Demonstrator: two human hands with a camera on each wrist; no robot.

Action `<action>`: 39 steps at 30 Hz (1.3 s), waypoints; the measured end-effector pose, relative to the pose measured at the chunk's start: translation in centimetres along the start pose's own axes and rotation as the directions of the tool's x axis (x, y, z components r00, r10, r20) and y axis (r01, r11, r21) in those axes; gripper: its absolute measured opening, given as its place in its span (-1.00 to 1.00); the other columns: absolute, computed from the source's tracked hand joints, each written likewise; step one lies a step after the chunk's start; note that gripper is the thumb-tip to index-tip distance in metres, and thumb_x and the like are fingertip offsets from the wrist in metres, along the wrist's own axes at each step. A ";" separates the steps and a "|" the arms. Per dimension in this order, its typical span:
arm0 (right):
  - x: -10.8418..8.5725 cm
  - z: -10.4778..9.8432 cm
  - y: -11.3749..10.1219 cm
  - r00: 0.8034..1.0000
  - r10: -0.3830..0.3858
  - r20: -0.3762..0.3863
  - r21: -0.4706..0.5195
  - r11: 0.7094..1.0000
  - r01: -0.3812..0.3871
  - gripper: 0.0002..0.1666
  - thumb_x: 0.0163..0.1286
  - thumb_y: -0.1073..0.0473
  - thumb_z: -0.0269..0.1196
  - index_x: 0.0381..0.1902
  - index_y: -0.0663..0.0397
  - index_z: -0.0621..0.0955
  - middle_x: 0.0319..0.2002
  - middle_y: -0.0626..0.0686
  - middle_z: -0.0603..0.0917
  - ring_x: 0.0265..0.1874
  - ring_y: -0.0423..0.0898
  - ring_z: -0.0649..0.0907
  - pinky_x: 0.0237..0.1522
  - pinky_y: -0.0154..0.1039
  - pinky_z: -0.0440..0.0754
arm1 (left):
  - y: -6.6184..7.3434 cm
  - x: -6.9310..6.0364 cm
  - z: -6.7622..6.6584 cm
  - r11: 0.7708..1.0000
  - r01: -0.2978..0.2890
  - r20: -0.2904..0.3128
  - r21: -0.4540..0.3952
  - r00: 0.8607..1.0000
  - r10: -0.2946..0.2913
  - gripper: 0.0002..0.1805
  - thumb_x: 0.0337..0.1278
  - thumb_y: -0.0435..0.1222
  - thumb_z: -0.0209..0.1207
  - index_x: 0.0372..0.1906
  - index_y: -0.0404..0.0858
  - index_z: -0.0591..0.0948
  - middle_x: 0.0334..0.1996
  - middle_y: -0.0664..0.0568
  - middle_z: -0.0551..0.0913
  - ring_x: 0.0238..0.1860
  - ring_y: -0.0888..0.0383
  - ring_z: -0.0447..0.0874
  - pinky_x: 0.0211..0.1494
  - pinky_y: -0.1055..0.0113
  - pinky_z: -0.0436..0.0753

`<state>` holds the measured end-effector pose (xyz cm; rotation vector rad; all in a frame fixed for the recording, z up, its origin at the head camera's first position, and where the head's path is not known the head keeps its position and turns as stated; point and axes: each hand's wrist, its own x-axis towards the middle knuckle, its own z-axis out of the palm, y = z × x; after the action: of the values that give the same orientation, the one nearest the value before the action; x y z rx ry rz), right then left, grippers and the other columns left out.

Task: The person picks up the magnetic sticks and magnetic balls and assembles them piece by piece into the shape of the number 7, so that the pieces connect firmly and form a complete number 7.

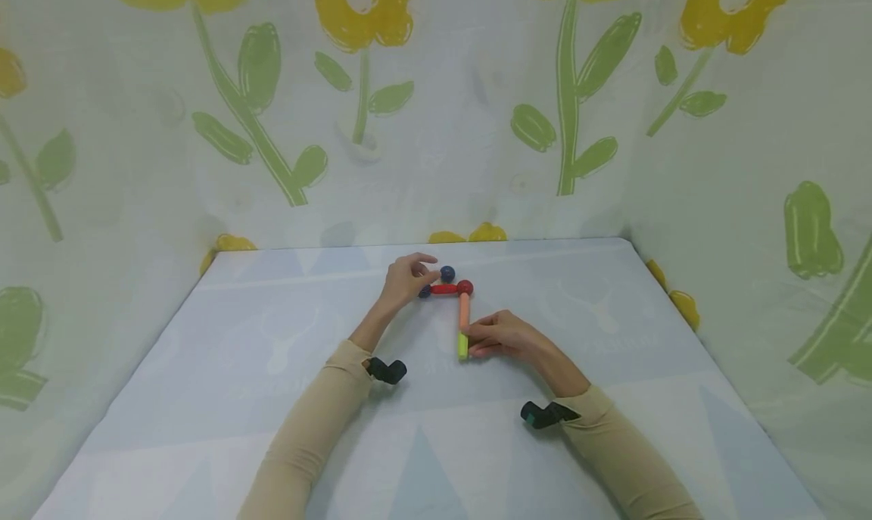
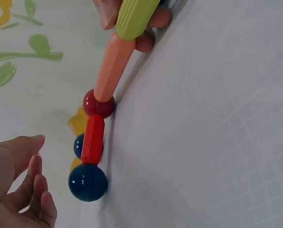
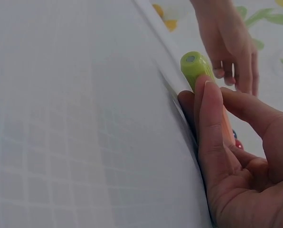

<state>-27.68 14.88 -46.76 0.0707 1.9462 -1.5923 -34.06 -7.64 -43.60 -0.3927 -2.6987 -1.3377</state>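
Magnetic building rods and balls lie joined in an L shape on the table. A yellow-green rod meets an orange rod, which leads to a dark red ball. From that ball a red rod runs left to a blue ball. A second blue ball sits just behind the red rod. My right hand pinches the yellow-green rod near its joint with the orange one. Beside the blue balls hovers my left hand, fingers loosely bent, holding nothing.
The white table carries a faint pale-blue pattern. Behind it and on both sides hang cloth walls printed with yellow flowers and green leaves. A small black camera is strapped at each wrist.
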 end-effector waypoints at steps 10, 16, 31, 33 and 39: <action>-0.2 0.0 0.0 1.000 -0.008 -0.005 -0.006 1.000 0.008 -0.40 0.30 -0.02 0.35 0.16 0.26 0.58 -0.25 0.08 0.76 -0.40 -0.15 0.74 -0.25 -0.37 0.70 | -1.1 2.2 0.9 0.989 0.145 0.059 0.008 0.988 -0.146 -0.55 0.20 -0.15 0.30 0.17 -0.19 0.59 0.12 -0.13 0.63 0.18 -0.06 0.53 0.21 0.11 0.60; -0.3 0.0 0.0 1.000 -0.022 0.008 0.008 1.000 0.022 -0.42 0.31 -0.01 0.34 0.15 0.28 0.59 -0.25 0.08 0.76 -0.39 -0.15 0.74 -0.25 -0.37 0.70 | -1.4 2.9 2.0 0.978 0.210 0.084 -0.007 0.974 -0.209 -0.50 0.15 -0.15 0.34 0.19 -0.19 0.57 0.14 -0.13 0.61 0.20 -0.07 0.51 0.23 0.11 0.58; -0.3 0.2 -0.1 1.000 -0.013 -0.010 -0.003 1.000 0.013 -0.39 0.31 -0.01 0.35 0.18 0.27 0.56 -0.27 0.09 0.75 -0.43 -0.17 0.73 -0.27 -0.37 0.70 | -1.1 3.2 3.4 0.968 0.244 0.079 0.067 0.965 -0.248 -0.48 0.16 -0.09 0.32 0.20 -0.19 0.58 0.14 -0.12 0.60 0.16 -0.04 0.52 0.23 0.15 0.58; -0.3 0.2 -0.1 1.000 -0.015 -0.008 0.001 1.000 0.015 -0.39 0.31 -0.01 0.35 0.18 0.28 0.57 -0.27 0.09 0.75 -0.43 -0.17 0.73 -0.27 -0.37 0.70 | -1.0 3.1 3.5 0.969 0.236 0.075 0.076 0.967 -0.242 -0.50 0.18 -0.09 0.31 0.19 -0.20 0.58 0.14 -0.11 0.61 0.15 -0.04 0.52 0.23 0.15 0.59; -0.4 0.3 -0.1 1.000 0.000 -0.018 -0.003 1.000 0.000 -0.37 0.30 -0.01 0.35 0.19 0.29 0.55 -0.29 0.08 0.75 -0.45 -0.18 0.73 -0.29 -0.38 0.70 | -1.2 3.0 3.5 0.975 0.212 0.070 0.062 0.974 -0.216 -0.51 0.20 -0.11 0.29 0.19 -0.23 0.58 0.13 -0.11 0.63 0.12 -0.04 0.53 0.23 0.15 0.58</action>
<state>-27.33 14.73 -46.50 0.0843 1.9625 -1.5935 -37.16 -4.99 -46.06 -0.1534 -2.9037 -1.3202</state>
